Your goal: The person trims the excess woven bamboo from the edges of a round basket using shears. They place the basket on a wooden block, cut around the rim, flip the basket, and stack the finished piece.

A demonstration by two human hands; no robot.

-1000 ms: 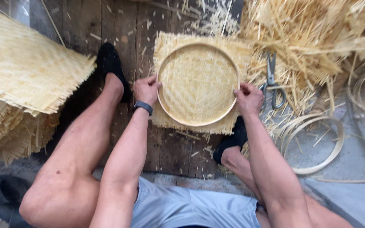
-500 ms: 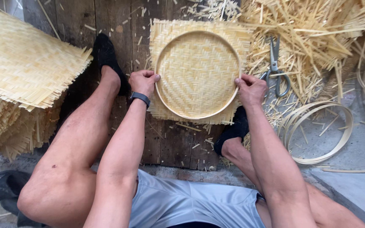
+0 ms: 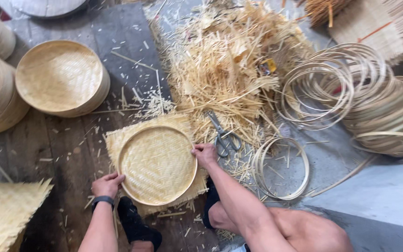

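A dark plank floor (image 3: 71,149) carries everything, littered with pale bamboo slivers. Near its front edge lies a round woven tray (image 3: 157,164), a hoop pressed onto a square woven mat whose frayed corners stick out around it; nothing lies in the tray. The left hand (image 3: 107,185) grips the tray's lower left rim, fingers curled over the hoop, a dark watch on the wrist. The right hand (image 3: 204,154) clasps the right rim, fingers bent around it. Just beside the right hand lie scissors (image 3: 223,135), at the foot of a big heap of offcuts (image 3: 229,60). A loose hoop (image 3: 281,168) lies right of the scissors, and a pile of coiled hoops (image 3: 350,93) sits toward the right edge. At the left edge stand stacks of finished trays (image 3: 61,77), the top one bare inside. A woven mat (image 3: 5,210) fills the front left corner.
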